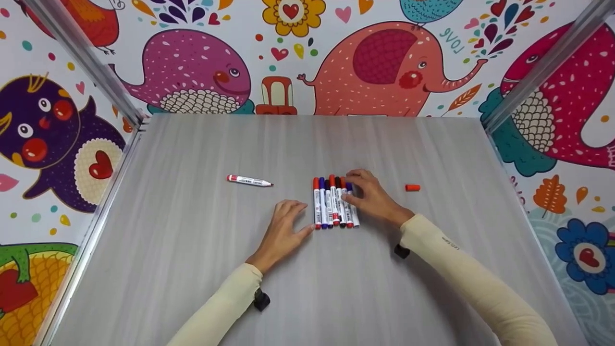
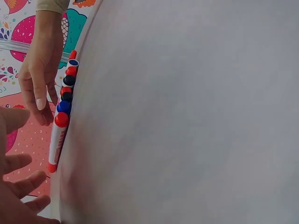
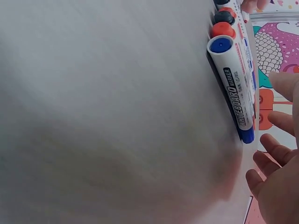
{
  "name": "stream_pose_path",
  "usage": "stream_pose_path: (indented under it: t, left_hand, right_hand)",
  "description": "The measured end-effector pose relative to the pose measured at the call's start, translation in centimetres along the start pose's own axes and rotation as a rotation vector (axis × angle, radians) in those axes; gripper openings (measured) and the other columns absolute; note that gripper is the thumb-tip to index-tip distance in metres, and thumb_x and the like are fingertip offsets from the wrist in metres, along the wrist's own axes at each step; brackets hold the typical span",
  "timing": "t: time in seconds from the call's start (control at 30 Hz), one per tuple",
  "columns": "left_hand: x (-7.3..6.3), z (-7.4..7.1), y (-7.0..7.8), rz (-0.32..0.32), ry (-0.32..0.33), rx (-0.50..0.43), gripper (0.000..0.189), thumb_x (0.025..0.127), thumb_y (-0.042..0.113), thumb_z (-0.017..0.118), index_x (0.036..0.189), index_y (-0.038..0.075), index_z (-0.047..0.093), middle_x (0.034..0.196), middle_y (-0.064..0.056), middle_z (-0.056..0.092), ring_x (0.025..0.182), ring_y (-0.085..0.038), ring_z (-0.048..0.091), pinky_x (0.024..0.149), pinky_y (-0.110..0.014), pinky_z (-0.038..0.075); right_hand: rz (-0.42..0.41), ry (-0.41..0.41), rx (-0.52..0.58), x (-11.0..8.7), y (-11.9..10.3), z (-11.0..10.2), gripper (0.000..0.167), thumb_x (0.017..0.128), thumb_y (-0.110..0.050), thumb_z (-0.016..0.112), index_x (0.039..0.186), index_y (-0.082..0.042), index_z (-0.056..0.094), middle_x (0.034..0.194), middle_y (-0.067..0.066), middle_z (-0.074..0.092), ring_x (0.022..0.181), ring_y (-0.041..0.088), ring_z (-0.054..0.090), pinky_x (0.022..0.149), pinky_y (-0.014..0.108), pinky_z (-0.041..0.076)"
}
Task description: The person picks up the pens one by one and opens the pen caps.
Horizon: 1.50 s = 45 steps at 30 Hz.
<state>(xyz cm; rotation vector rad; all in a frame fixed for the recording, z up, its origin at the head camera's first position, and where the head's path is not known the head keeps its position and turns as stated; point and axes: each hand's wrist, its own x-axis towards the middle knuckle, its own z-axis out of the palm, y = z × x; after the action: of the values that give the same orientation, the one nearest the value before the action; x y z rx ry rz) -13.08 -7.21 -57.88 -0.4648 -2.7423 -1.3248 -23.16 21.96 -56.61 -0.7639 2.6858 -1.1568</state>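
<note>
Several whiteboard markers [image 1: 335, 204] with red, blue and black caps lie side by side in a row at the middle of the table. My left hand [image 1: 283, 229] is at the row's left end, fingers spread, holding nothing. At the right end my right hand [image 1: 371, 194] hovers with parted, slightly bent fingers and grips nothing. In the left wrist view the outermost marker [image 2: 57, 144] has a red cap. A blue-capped marker [image 3: 233, 88] is closest to my right hand in the right wrist view, with a gap between them.
An uncapped marker [image 1: 250, 181] with a red end lies left of the row, its dark tip pointing right. A loose red cap [image 1: 412, 188] lies to the right. The grey table [image 1: 216, 144] meets patterned walls and metal posts [image 1: 86, 67] at its edges.
</note>
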Motion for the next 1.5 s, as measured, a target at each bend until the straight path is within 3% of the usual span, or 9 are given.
stream_pose_path:
  t: [0.37,0.6,1.0,1.23,1.5]
  left_hand:
    - [0.2,1.5,0.6,-0.002,0.03,0.035,0.057,0.097,0.026,0.088,0.144,-0.001,0.068,0.142,-0.012,0.062,0.141,-0.032,0.046,0.12,-0.051,0.042]
    - [0.4,2.4,0.7,0.004,0.045,0.033,0.059,0.095,0.026,0.089,0.144,-0.001,0.068,0.141,-0.012,0.062,0.141,-0.032,0.046,0.12,-0.052,0.041]
    - [0.4,3.5,0.8,0.021,0.072,0.023,0.062,0.095,0.025,0.089,0.145,-0.003,0.066,0.145,-0.016,0.062,0.153,-0.044,0.04,0.131,-0.068,0.016]
    - [0.2,3.9,0.7,0.026,0.088,0.066,0.061,0.095,0.028,0.089,0.144,-0.001,0.066,0.147,-0.017,0.061,0.154,-0.045,0.038,0.129,-0.072,0.015]
    - [-0.4,4.1,0.3,0.067,0.139,0.1,0.059,0.092,0.024,0.092,0.14,-0.001,0.068,0.146,-0.022,0.061,0.153,-0.05,0.04,0.127,-0.076,0.017]
  right_hand:
    - [-0.02,-0.018,0.002,1.0,-0.5,0.6,0.056,0.102,-0.02,0.082,0.15,0.0,0.064,0.157,0.022,0.051,0.147,0.04,0.047,0.124,0.058,0.04]
    - [0.015,-0.026,0.008,1.4,-0.5,0.8,0.058,0.103,-0.024,0.081,0.154,-0.002,0.062,0.16,0.019,0.049,0.15,0.038,0.044,0.126,0.058,0.037]
    - [0.003,-0.036,-0.002,2.0,-0.5,1.0,0.061,0.103,-0.03,0.081,0.155,-0.005,0.062,0.162,0.019,0.048,0.151,0.038,0.042,0.126,0.06,0.037]
    - [-0.024,-0.051,-0.006,2.5,-0.2,1.7,0.06,0.102,-0.032,0.082,0.154,-0.008,0.063,0.16,0.015,0.049,0.149,0.036,0.042,0.125,0.06,0.035]
    - [-0.098,-0.077,-0.039,3.4,-0.3,2.5,0.064,0.102,-0.034,0.081,0.156,-0.006,0.06,0.163,0.021,0.047,0.152,0.04,0.038,0.125,0.065,0.029]
